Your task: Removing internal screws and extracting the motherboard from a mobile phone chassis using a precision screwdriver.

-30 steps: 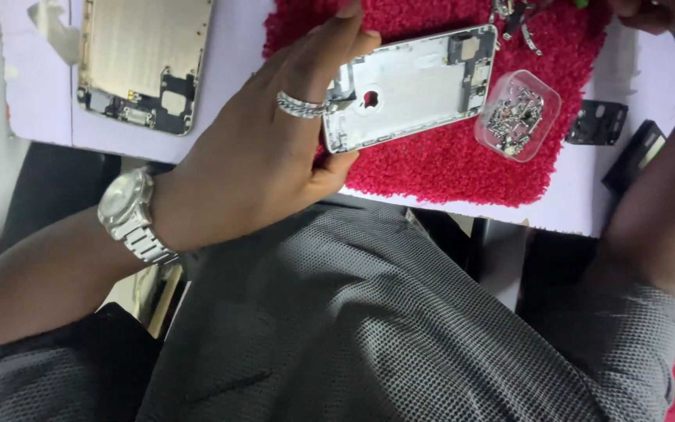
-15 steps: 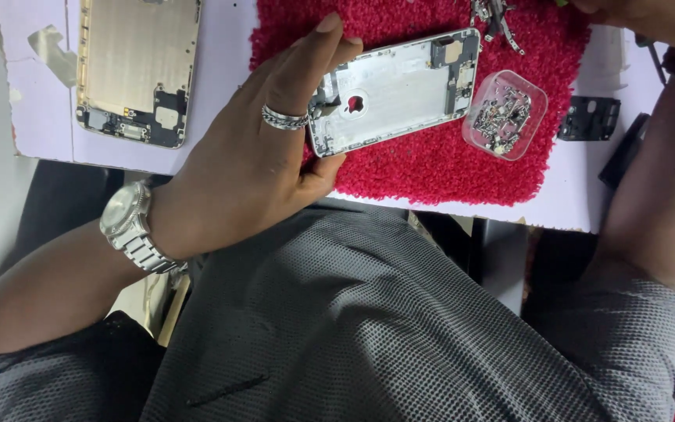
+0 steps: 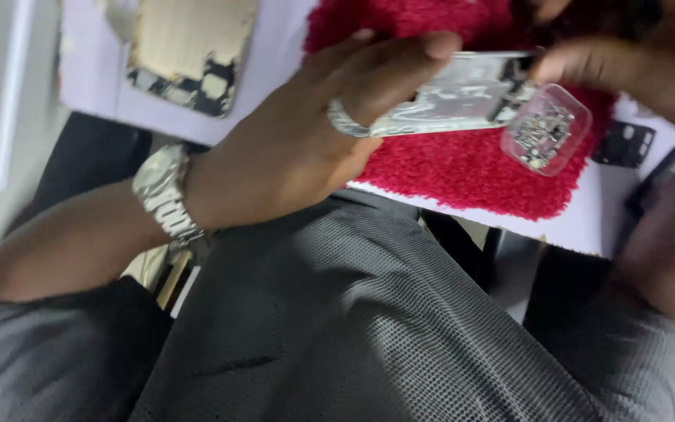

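My left hand [image 3: 306, 141], with a silver ring and a metal wristwatch, grips the left end of a silver phone housing [image 3: 462, 98] and holds it tilted above a red fuzzy mat [image 3: 462, 168]. My right hand [image 3: 634, 59] reaches in from the top right, its fingers at the housing's right end; blur hides whether they pinch anything. A small clear plastic box of tiny screws and parts [image 3: 544, 129] sits on the mat just under the right hand.
A second, gold-toned phone housing [image 3: 189, 43] lies on the white table [image 3: 87, 62] at the upper left. Small black parts [image 3: 623, 144] lie at the right edge of the mat. My grey shirt fills the lower view.
The left hand has tilted the housing more edge-on. The right hand has come down from the top right corner to the housing's right end. The view has shifted and blurred.
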